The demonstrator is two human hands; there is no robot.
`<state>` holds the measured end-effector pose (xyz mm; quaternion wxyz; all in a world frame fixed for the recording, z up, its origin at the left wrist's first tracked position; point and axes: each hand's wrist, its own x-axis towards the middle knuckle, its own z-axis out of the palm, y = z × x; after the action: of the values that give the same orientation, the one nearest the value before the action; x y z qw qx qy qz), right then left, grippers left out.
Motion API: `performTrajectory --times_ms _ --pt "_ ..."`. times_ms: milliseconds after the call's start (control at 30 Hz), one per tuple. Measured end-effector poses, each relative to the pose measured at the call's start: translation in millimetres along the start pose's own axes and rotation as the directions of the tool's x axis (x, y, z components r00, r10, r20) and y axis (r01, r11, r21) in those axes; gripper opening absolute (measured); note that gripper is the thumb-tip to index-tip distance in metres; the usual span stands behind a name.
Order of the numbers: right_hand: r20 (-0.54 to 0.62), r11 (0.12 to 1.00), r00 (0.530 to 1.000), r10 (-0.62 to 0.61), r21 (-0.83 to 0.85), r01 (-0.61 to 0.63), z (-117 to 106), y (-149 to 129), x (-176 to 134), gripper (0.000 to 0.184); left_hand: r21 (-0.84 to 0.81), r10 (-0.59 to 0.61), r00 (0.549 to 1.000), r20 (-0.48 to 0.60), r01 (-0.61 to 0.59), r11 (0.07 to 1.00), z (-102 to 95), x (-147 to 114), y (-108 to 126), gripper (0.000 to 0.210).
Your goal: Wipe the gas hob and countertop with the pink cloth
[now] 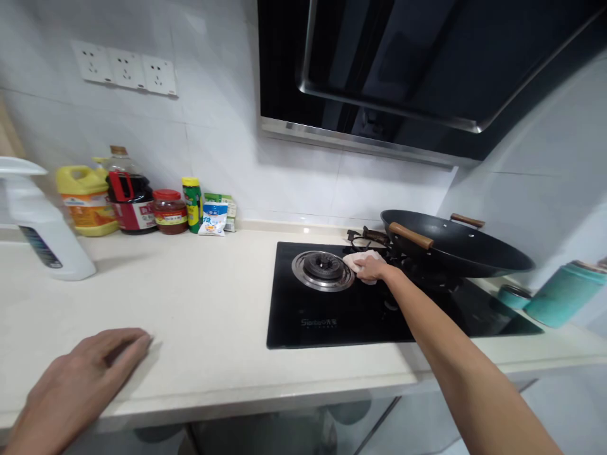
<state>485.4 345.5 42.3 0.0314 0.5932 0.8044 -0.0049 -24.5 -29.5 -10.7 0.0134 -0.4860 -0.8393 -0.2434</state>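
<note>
My right hand grips a crumpled white cloth and presses it on the black glass cooktop, at the right edge of the left burner. Part of the cloth is hidden under the fingers. At the lower left, my left hand rests on the pale countertop, its fingers loosely bent and holding nothing. A large black wok with wooden handles sits over the right burner, close to my right hand. Behind the cloth, a dark pan support shows beside the wok.
A white spray bottle stands at the left. Along the wall are a yellow jug, a dark sauce bottle, a red-lidded jar, a green shaker and packets. A range hood hangs above; a teal container lies right.
</note>
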Motion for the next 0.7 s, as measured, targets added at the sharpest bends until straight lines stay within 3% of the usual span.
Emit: performTrajectory --times_ms 167,367,567,700 --pt "0.074 0.994 0.997 0.024 -0.111 -0.016 -7 -15 -47 0.072 0.027 0.013 1.000 -0.003 -0.012 1.000 -3.5 -5 8 0.056" --pt "0.046 0.982 0.999 -0.009 -0.190 0.018 -8 -27 -90 0.065 0.073 0.060 0.997 0.052 -0.064 0.995 -8.1 -11 18 0.060" --pt "-0.056 0.971 0.986 -0.156 -0.191 0.143 -3 -45 -125 0.058 0.088 0.106 0.994 0.040 -0.109 0.990 -7.9 -14 18 0.055" --pt "-0.123 0.952 0.954 -0.272 -0.179 0.248 1 -60 -150 0.055 0.068 0.063 0.997 0.048 -0.066 0.996 -10.3 -15 19 0.059"
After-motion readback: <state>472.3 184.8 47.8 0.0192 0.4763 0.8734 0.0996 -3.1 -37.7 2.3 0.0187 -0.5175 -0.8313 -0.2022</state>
